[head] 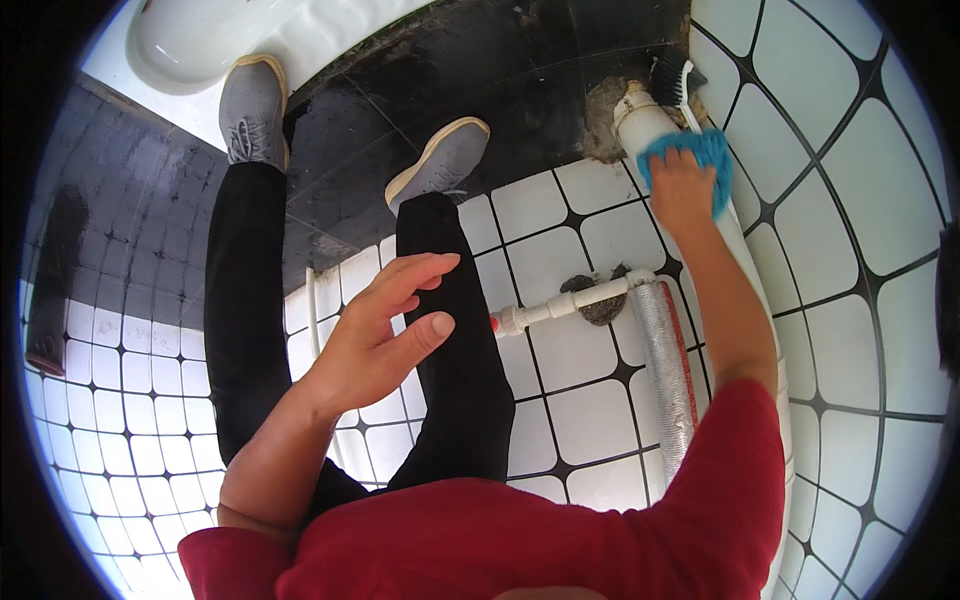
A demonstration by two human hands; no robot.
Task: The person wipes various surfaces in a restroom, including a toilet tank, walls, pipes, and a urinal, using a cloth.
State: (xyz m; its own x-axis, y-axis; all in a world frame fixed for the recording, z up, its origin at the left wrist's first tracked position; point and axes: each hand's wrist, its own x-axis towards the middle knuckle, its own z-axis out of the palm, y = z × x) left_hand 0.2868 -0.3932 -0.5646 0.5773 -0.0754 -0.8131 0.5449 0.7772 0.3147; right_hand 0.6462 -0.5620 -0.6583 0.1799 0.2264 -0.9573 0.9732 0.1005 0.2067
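Note:
A blue cloth (716,154) is bunched under my right hand (682,191), pressed against a thick white pipe (649,124) that runs along the tiled wall at the right. Just beyond the cloth, a white-handled brush with dark bristles (684,86) leans by the foot of the pipe. My left hand (386,330) hangs over my legs with fingers apart and nothing in it. A thinner white pipe (570,302) with fittings crosses the wall between my hands and meets a silver-wrapped pipe (664,367) near my right forearm.
A white ceramic squat toilet (300,37) lies at the upper left, with one grey shoe (253,112) at its edge. The other shoe (442,161) stands on dark floor tiles (480,82). Another narrow white pipe (312,307) stands left of my left hand.

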